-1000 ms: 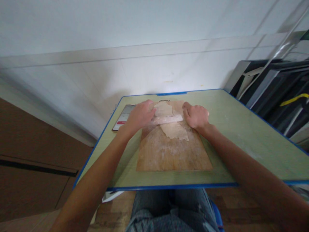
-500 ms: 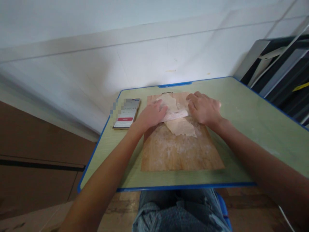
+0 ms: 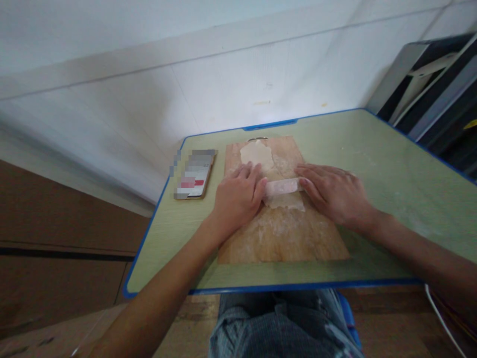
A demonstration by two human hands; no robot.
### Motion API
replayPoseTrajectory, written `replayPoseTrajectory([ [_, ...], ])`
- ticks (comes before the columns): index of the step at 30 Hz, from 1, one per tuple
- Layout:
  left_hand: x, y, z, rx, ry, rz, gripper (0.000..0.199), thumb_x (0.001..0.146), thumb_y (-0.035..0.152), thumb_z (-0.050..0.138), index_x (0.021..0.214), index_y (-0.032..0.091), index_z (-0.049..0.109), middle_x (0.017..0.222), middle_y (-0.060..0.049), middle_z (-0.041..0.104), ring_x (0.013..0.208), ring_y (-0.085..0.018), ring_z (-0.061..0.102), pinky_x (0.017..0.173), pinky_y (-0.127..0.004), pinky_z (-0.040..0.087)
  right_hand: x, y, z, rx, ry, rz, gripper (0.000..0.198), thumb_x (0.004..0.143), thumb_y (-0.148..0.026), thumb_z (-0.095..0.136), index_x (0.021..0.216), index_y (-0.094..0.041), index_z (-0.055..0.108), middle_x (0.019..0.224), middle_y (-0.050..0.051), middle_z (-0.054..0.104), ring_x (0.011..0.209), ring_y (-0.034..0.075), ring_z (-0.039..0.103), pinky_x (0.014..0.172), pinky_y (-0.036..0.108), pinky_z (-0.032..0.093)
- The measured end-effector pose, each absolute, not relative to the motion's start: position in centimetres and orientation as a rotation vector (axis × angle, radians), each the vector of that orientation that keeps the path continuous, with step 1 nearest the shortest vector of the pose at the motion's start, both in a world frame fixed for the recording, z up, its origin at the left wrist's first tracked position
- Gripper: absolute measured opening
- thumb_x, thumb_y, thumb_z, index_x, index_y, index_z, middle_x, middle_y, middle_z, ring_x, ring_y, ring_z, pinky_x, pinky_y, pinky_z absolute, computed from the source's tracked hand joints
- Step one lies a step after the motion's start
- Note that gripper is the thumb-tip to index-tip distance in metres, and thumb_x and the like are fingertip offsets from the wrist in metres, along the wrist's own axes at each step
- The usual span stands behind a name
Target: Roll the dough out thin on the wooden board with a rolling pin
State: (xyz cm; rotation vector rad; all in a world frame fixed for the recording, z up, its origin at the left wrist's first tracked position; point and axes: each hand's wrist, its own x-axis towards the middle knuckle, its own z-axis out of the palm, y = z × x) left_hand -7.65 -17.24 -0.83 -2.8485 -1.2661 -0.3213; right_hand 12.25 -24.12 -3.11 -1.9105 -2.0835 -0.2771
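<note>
A pale, floury rolling pin [image 3: 283,186] lies crosswise over a thin sheet of dough [image 3: 257,153] on a wooden cutting board [image 3: 283,243]. Over the pin's left end rests my left hand [image 3: 239,194], its fingers pointing away and its thumb against the pin. My right hand [image 3: 333,191] covers the other end, fingers stretched forward and thumb along the pin. Both ends of the pin are hidden under my hands. The dough shows beyond the pin and as a ragged strip on the near side.
Left of the board a phone [image 3: 194,174] lies on the green, blue-edged table [image 3: 380,149]. Behind the table stands a white wall [image 3: 223,99]. Dark and grey panels [image 3: 428,84] lean at the right. My legs in jeans [image 3: 279,323] are below the near edge.
The rolling pin has come toward me, nearer the dough's close edge. Both hands moved back with it, and the right hand's fingers have straightened. More of the far dough now shows.
</note>
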Motion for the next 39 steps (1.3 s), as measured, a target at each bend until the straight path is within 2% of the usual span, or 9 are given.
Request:
replayPoseTrajectory([
  [3,-8.0,-17.9,-1.1,-2.861,-1.240,-0.330,0.047,0.097,0.033,0.024,0.134,0.012,0.044,0.142,-0.015,0.045,0.132,-0.026,0.040,0.106,-0.042,0.036,12.3,-25.2,-3.3,-1.857,-2.099,-0.335,0.044,0.096,-0.036,0.028,0.116,-0.014,0.061,0.122,0.012,0.063,0.105,0.027,0.061,0.082,0.038,0.046],
  [7,-8.4,-19.0,-1.4,-2.858,-1.227,-0.339,0.049,0.097,0.035,0.024,0.135,0.011,0.043,0.144,-0.016,0.041,0.131,-0.026,0.042,0.104,-0.041,0.038,12.0,-26.6,-3.2,-1.809,-2.114,-0.414,0.039,0.096,-0.032,0.033,0.114,-0.013,0.062,0.115,0.013,0.067,0.101,0.025,0.063,0.083,0.037,0.047],
  [15,-8.8,-21.1,-2.0,-2.809,-1.192,-0.360,0.050,0.094,0.035,0.028,0.134,0.008,0.044,0.142,-0.018,0.044,0.129,-0.029,0.043,0.110,-0.048,0.030,11.5,-29.6,-3.4,-1.678,-2.106,-0.485,0.034,0.093,-0.030,0.041,0.114,-0.011,0.060,0.107,0.016,0.068,0.099,0.027,0.063,0.080,0.039,0.051],
  [19,-9.3,-22.4,-2.2,-2.814,-1.164,-0.413,0.048,0.094,0.036,0.029,0.132,0.011,0.045,0.141,-0.017,0.045,0.131,-0.028,0.041,0.111,-0.049,0.028,10.9,-31.1,-3.5,-1.664,-2.079,-0.467,0.036,0.092,-0.029,0.042,0.120,-0.012,0.057,0.112,0.017,0.066,0.103,0.030,0.061,0.083,0.046,0.051],
  [25,-10.3,-24.2,-2.8,-2.834,-1.106,-0.409,0.052,0.093,0.038,0.033,0.133,0.005,0.042,0.140,-0.021,0.045,0.132,-0.030,0.038,0.111,-0.048,0.029,10.9,-32.6,-4.0,-1.597,-2.098,-0.485,0.037,0.092,-0.025,0.044,0.123,-0.009,0.055,0.117,0.018,0.064,0.108,0.029,0.060,0.089,0.046,0.050],
  [31,-10.4,-22.4,-2.3,-2.849,-1.041,-0.287,0.057,0.094,0.045,0.036,0.140,0.012,0.035,0.149,-0.017,0.033,0.139,-0.029,0.027,0.113,-0.049,0.023,13.6,-29.8,-4.0,-1.482,-2.230,-0.331,0.042,0.094,-0.029,0.041,0.130,-0.012,0.052,0.131,0.017,0.056,0.120,0.027,0.053,0.100,0.051,0.042],
  [33,-9.9,-21.1,-1.8,-2.861,-1.038,-0.235,0.057,0.094,0.045,0.036,0.140,0.013,0.035,0.148,-0.018,0.034,0.139,-0.028,0.028,0.112,-0.049,0.025,14.3,-28.7,-3.5,-1.413,-2.228,-0.266,0.041,0.094,-0.030,0.040,0.129,-0.013,0.052,0.133,0.017,0.054,0.123,0.027,0.049,0.099,0.050,0.043],
  [35,-9.4,-19.8,-1.4,-2.871,-1.065,-0.209,0.058,0.093,0.046,0.040,0.140,0.013,0.035,0.147,-0.019,0.035,0.137,-0.028,0.033,0.110,-0.047,0.030,14.4,-27.9,-2.8,-1.323,-2.183,-0.210,0.038,0.094,-0.028,0.040,0.125,-0.015,0.056,0.128,0.016,0.058,0.120,0.025,0.052,0.096,0.047,0.046],
  [39,-8.8,-17.8,-1.3,-2.901,-1.134,-0.216,0.064,0.089,0.050,0.047,0.142,0.016,0.034,0.149,-0.017,0.032,0.132,-0.028,0.041,0.103,-0.041,0.039,14.1,-27.6,-1.9,-1.232,-2.178,-0.147,0.034,0.095,-0.030,0.037,0.098,-0.019,0.068,0.095,0.010,0.069,0.092,0.021,0.063,0.081,0.039,0.052],
])
